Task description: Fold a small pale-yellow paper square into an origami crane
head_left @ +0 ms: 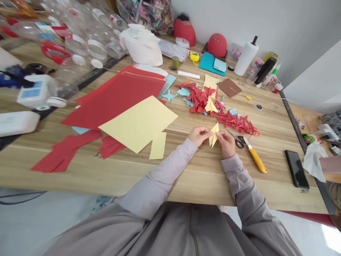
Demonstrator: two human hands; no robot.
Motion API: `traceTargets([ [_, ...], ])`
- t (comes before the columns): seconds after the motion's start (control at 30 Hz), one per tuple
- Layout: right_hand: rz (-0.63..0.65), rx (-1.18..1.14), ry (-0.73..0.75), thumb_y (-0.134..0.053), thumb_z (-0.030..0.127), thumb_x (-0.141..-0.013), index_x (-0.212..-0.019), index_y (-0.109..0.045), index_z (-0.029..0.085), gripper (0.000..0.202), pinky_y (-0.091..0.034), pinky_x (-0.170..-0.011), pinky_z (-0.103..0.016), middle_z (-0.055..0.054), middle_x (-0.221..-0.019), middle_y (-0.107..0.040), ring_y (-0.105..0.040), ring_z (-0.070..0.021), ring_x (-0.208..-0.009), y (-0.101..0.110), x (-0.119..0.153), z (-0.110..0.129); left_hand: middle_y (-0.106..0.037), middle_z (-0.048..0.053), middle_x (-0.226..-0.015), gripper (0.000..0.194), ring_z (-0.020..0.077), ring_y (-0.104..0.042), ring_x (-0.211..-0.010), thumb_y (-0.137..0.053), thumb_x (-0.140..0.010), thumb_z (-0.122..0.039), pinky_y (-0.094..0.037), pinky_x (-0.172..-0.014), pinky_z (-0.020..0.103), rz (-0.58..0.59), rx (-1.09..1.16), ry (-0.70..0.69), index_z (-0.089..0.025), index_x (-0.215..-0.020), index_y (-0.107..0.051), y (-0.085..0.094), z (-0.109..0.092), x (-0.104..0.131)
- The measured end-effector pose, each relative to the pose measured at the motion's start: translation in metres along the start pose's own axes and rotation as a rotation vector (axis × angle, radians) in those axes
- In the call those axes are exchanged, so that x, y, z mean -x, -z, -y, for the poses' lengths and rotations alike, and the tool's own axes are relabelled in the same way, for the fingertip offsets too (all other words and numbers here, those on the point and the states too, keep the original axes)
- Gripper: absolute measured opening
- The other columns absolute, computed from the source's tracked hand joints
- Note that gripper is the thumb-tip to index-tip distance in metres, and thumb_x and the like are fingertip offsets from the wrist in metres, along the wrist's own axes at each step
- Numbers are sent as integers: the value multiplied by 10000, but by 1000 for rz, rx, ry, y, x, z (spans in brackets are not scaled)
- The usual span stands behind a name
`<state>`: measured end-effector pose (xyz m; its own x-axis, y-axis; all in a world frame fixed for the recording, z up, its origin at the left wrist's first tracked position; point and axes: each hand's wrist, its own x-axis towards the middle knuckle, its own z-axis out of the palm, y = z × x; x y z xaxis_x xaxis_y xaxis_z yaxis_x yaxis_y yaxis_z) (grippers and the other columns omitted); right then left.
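A small folded piece of yellow paper (214, 136), pointed at the top and split into points below, is held up between my two hands above the table. My left hand (199, 136) pinches its left edge. On the other side, my right hand (227, 143) grips the right edge between thumb and fingers. Just beyond lies a pile of folded red paper pieces (198, 99), with a folded yellow piece (210, 105) on top and some blue ones among them. Black-handled scissors (239, 142) and a yellow utility knife (257, 159) rest right of my right hand.
Large red sheets (114, 96) and a yellow sheet (138, 124) cover the left, with red strips (66, 151) nearer the edge. A black phone (296, 169) lies at right. Clear plastic bottles (77, 42) crowd the back left; a white paper roll (246, 58) stands behind.
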<state>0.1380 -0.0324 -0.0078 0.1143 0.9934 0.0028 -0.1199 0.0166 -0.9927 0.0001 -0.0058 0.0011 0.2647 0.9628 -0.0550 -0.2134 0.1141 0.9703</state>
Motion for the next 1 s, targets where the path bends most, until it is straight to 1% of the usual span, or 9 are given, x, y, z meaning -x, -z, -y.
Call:
traceTargets([
  [0.07,-29,-17,21,-685,422,-661,-656,-604,187,248,-390,-453,-230,38,-546,-571,-471,-84,-455,0,0,0,-548,-31,-486,368,57,-438,-382,-718,-573,-449,-323,-353,187,-10,27,2,-119,-710,-627,0,-1,1],
  [0.17,-85,-42,33,-681,418,-669,-655,-592,187,248,-327,-409,-220,66,-449,-485,-403,-70,-395,0,-1,-1,-568,-15,-499,451,90,-504,-398,-693,-600,-483,-356,-341,194,19,108,43,-117,-854,-622,-1,-2,3],
  [0.27,-114,-55,12,-665,443,-679,-669,-582,190,267,-276,-380,-219,86,-388,-416,-351,-66,-352,1,-3,-2,-591,4,-541,446,114,-556,-436,-707,-583,-483,-415,-366,210,59,142,60,-115,-816,-614,-2,-1,4],
  [0.4,-116,-65,-2,-678,444,-661,-664,-589,183,275,-289,-388,-220,71,-418,-475,-391,-68,-368,1,-2,-1,-630,34,-634,433,142,-600,-528,-722,-562,-469,-460,-399,231,32,135,21,-107,-780,-629,-3,0,3],
  [0.47,-117,-74,-5,-687,434,-651,-671,-596,181,270,-298,-393,-222,65,-435,-496,-410,-71,-379,0,-2,1,-639,41,-640,439,137,-593,-513,-727,-561,-453,-434,-372,219,16,113,13,-101,-809,-637,-2,0,3],
  [0.57,-121,-82,-6,-684,426,-656,-679,-599,178,263,-306,-400,-225,58,-457,-516,-428,-73,-392,-1,-1,2,-605,19,-532,442,111,-536,-409,-729,-573,-421,-365,-323,200,14,77,21,-89,-850,-638,-1,-2,3],
  [0.63,-122,-79,-4,-683,430,-655,-679,-599,180,265,-313,-404,-226,56,-467,-521,-435,-74,-400,-1,-1,3,-594,16,-501,442,114,-534,-396,-723,-584,-417,-368,-328,203,25,86,34,-86,-864,-636,0,-2,3],
  [0.87,-111,-55,6,-677,430,-660,-662,-595,184,259,-324,-415,-231,55,-461,-514,-432,-79,-407,0,-1,2,-663,56,-692,405,147,-601,-572,-738,-551,-412,-458,-428,236,-6,116,19,-106,-805,-663,-1,1,2],
  [1.0,-74,-62,8,-699,377,-649,-695,-614,182,218,-322,-413,-222,56,-474,-513,-425,-72,-413,0,-1,1,-671,54,-763,298,157,-613,-704,-752,-542,-355,-515,-641,296,-37,93,-90,-125,-716,-677,-2,2,1],
])
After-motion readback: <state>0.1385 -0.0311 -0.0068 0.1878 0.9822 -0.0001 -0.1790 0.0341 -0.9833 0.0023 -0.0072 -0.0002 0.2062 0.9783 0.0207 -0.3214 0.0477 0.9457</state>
